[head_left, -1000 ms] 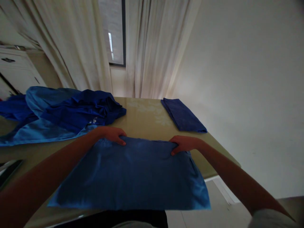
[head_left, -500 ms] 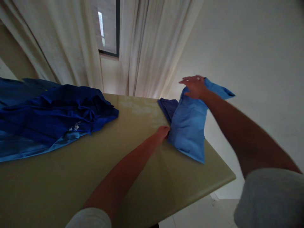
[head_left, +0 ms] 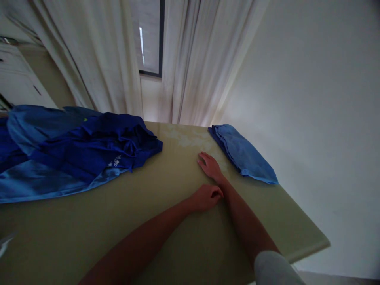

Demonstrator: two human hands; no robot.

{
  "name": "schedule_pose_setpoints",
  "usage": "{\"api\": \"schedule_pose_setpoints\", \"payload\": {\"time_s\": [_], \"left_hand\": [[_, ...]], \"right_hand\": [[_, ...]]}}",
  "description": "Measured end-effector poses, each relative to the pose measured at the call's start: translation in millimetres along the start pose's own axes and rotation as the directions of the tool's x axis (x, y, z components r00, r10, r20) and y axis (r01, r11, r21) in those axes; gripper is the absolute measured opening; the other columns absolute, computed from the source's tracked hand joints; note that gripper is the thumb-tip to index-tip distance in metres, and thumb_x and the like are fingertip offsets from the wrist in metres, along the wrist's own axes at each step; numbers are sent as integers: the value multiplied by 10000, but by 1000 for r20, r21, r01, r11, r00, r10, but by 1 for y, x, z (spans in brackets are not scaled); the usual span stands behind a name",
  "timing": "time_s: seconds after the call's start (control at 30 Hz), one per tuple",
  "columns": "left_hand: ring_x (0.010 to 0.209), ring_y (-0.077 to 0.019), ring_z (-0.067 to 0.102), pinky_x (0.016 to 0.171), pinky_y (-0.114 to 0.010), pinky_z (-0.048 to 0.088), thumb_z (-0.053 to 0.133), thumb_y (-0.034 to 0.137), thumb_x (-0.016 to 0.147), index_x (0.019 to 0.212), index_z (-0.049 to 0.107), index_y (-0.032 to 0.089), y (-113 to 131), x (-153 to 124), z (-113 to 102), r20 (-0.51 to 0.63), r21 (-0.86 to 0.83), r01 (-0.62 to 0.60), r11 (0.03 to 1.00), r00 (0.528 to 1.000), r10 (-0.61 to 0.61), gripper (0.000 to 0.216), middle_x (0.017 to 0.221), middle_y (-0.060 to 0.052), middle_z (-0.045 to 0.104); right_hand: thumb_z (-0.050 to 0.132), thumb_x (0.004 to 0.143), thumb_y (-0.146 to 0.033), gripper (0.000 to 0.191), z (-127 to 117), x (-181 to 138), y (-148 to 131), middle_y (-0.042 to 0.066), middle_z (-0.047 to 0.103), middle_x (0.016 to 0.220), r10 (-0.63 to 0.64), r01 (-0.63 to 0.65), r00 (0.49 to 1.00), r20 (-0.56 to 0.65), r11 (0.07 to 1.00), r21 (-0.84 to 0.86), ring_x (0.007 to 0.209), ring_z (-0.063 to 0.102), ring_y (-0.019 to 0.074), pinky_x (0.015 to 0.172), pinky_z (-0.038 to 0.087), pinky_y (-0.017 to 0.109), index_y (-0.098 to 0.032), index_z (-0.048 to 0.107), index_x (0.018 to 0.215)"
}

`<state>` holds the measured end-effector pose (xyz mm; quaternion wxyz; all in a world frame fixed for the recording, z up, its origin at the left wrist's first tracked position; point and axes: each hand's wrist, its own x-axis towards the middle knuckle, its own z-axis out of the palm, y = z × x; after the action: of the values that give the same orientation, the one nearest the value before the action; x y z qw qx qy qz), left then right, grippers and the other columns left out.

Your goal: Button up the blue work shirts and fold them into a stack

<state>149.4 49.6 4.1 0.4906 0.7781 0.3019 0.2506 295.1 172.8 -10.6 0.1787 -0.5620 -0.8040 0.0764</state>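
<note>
Hand Positions and Cloth Placement at the Table

Right hand: From where I stand, the right hand [head_left: 209,164] is over the table [head_left: 166,237], fingers extended and thumb held apart in a wide setting. No item shows in its grip. The folded light blue cloth [head_left: 247,152] is the nearest item, clear of the fingers. I cannot tell whether the palm contacts the table. A grey sleeve [head_left: 276,269] covers part of the right arm.

Left hand: The left hand [head_left: 206,197] is in a narrow setting, fingers curled into a loose fist with a small dark hollow on the side facing the right forearm. No item is visible in it. It is beside the right wrist; I cannot confirm contact.

Cloth, right side: The light blue cloth lies flat at the table's right edge, near the wall [head_left: 311,99]. It rests on a dark blue cloth [head_left: 216,137], of which only a narrow band shows along the left side.

Cloth, left side: An unfolded dark blue garment [head_left: 71,158] with a white print [head_left: 115,161] is heaped across a loose lighter blue cloth [head_left: 32,182].

Surroundings: Pale curtains [head_left: 101,55] hang behind the table, on both sides of a dark-framed window [head_left: 147,35].
</note>
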Motion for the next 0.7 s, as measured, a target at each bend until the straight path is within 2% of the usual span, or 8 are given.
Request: {"api": "schedule_pose_setpoints", "payload": {"time_s": [0.1, 0.17, 0.23, 0.3, 0.4, 0.57, 0.63, 0.7], "left_hand": [[1063, -265, 680, 973, -431, 489, 528, 300, 949, 1119, 733, 277, 2, -18, -45, -95, 268, 71, 961, 994, -46, 268, 1119, -149, 735], [1290, -338, 571, 1135, -513, 365, 549, 288, 952, 1242, 703, 226, -1, -42, -93, -285, 482, 212, 850, 955, -76, 334, 1331, -206, 651], [1443, -378, 423, 1217, -593, 234, 539, 270, 966, 1420, 592, 215, -7, -75, -145, -543, 634, 440, 636, 839, -39, 461, 1541, -201, 509], [1525, -425, 272, 1224, -642, 182, 586, 338, 964, 1554, 445, 201, -15, -111, -192, -752, 582, 660, 475, 659, 8, 622, 1680, -203, 312], [1471, -506, 326, 1128, -667, 327, 616, 503, 940, 1581, 403, 164, -32, -158, -245, -869, 409, 840, 356, 478, -130, 755, 1633, -272, 354], [1173, -381, 644, 967, -509, 503, 448, 251, 986, 1298, 672, 208, -54, -191, -286, -809, 391, 851, 352, 500, -310, 387, 1315, -189, 682], [1105, -331, 680, 950, -449, 518, 480, 221, 967, 1218, 702, 195, -46, -187, -285, -829, 311, 848, 430, 463, -314, 336, 1227, -156, 732], [1043, -285, 700, 929, -391, 533, 531, 240, 957, 1162, 717, 168, -23, -177, -269, -822, 248, 762, 599, 492, -286, 286, 1141, -131, 761]], "right_hand": [[444, 1040, -465, 558, 0, 0, -1, 171, 498, 1583, 17, -18, 1000, 9, 999, 29, 1485, 446, 302, 1265, 296, 488, -150, 568, 1483], [452, 1030, -467, 561, 3, 0, 1, 174, 504, 1577, 28, -28, 1000, 9, 998, 50, 1486, 444, 309, 1269, 285, 505, -152, 571, 1479], [457, 1022, -476, 558, 5, 2, 3, 168, 514, 1569, 29, -29, 1000, 1, 998, 57, 1482, 449, 309, 1275, 274, 507, -161, 590, 1462], [465, 1015, -481, 542, 6, 3, 4, 146, 532, 1557, 29, -28, 1000, -8, 998, 58, 1475, 460, 301, 1280, 272, 503, -185, 607, 1446], [480, 1008, -469, 517, 5, 4, 4, 117, 571, 1527, 30, -30, 999, -10, 998, 51, 1459, 482, 293, 1274, 296, 508, -216, 618, 1437], [438, 1029, -475, 535, 6, 4, 5, 145, 580, 1516, -12, 12, 999, -35, 1000, -19, 1434, 518, 299, 1252, 348, 496, -171, 625, 1427], [429, 1032, -467, 535, 9, 4, 8, 162, 583, 1509, -23, 21, 998, -57, 999, -33, 1418, 536, 306, 1239, 370, 501, -154, 632, 1415], [440, 1028, -460, 514, 11, 5, 11, 156, 604, 1487, -27, 25, 997, -75, 999, -33, 1395, 560, 310, 1221, 396, 514, -172, 644, 1402]]}}
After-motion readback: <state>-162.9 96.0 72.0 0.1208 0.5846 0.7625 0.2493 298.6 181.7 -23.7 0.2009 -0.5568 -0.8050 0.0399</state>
